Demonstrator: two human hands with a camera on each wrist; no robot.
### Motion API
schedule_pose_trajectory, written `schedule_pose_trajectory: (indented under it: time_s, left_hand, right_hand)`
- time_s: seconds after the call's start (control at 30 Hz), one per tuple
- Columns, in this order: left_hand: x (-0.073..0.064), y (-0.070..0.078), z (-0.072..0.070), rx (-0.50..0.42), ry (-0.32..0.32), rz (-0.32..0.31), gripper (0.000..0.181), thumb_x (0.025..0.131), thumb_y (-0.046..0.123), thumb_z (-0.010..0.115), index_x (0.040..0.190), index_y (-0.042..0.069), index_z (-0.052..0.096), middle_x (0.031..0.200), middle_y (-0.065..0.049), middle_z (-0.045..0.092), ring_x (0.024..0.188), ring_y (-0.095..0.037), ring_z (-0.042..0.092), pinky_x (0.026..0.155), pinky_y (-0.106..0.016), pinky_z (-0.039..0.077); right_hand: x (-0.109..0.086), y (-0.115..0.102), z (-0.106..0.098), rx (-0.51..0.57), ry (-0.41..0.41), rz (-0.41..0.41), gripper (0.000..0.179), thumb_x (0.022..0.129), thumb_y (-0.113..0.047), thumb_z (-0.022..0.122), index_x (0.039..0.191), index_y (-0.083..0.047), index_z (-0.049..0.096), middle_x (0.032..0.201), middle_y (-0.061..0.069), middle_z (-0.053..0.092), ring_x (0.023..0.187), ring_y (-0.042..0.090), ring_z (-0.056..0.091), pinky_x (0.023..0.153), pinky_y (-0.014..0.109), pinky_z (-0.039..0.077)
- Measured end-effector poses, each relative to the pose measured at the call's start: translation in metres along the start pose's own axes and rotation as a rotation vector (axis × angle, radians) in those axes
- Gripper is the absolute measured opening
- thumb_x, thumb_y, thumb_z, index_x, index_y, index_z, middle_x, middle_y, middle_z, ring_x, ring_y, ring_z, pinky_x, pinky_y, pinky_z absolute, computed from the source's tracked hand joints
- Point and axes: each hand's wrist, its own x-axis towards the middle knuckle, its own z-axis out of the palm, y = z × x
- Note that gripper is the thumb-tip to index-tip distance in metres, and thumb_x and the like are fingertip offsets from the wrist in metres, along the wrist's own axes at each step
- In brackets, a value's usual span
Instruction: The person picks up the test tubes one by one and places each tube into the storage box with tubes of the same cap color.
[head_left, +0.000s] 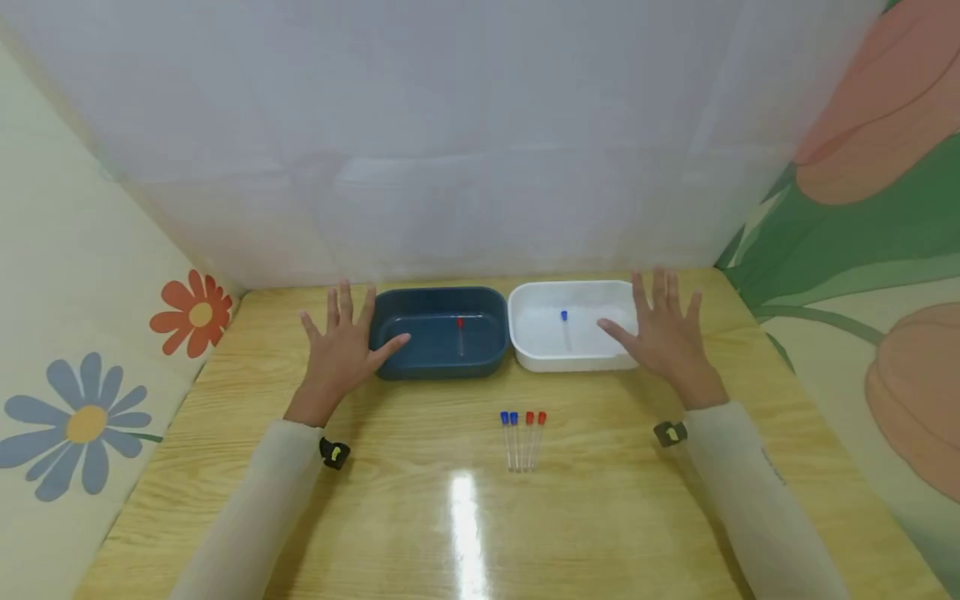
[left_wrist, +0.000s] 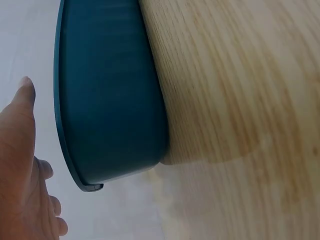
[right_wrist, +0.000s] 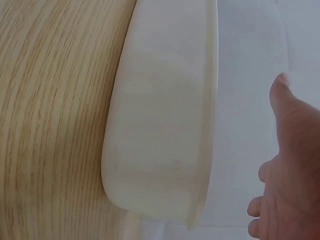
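With fingers spread, my left hand (head_left: 338, 354) hovers at the left end of a dark blue tray (head_left: 442, 372), its thumb over the rim. My right hand (head_left: 666, 340), also spread and holding nothing, is over the right end of a white tray (head_left: 573, 364). Inside the blue tray lies a clear thin tube with a red cap (head_left: 461, 322). One with a blue cap (head_left: 564, 316) lies in the white tray. In front of the trays are two blue-capped tubes (head_left: 509, 442) and two red-capped tubes (head_left: 534, 442), side by side, caps away from me.
Both trays stand side by side near the back of a wooden table (head_left: 390, 517). A white sheet (head_left: 450, 150) hangs behind it. Walls with painted flowers flank the table left and right. Each wrist wears a small black camera on a strap.
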Motion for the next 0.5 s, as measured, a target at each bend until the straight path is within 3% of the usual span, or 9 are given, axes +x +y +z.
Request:
schedule_pose_trajectory:
  time_s: [0.23,0.5]
  left_hand:
    - [0.006,-0.002,0.003,0.001,-0.013,0.012,0.105,0.091,0.079,0.046,0.165,0.02,0.0,0.166,-0.023,-0.014,0.154,-0.041,-0.01,0.109,-0.079,-0.008]
    - [0.011,-0.002,0.005,-0.07,-0.048,0.018,0.104,0.093,0.076,0.047,0.165,0.017,0.001,0.166,-0.02,-0.02,0.153,-0.038,-0.016,0.112,-0.076,-0.005]
  right_hand:
    - [0.001,0.0,0.003,0.009,0.02,-0.008,0.104,0.094,-0.081,0.029,0.161,-0.016,-0.016,0.162,0.016,-0.029,0.15,0.038,-0.025,0.109,0.066,-0.025]
    - [-0.001,-0.003,0.009,0.043,-0.008,-0.016,0.105,0.095,-0.08,0.03,0.162,-0.011,-0.012,0.163,0.016,-0.027,0.151,0.037,-0.023,0.111,0.063,-0.025]
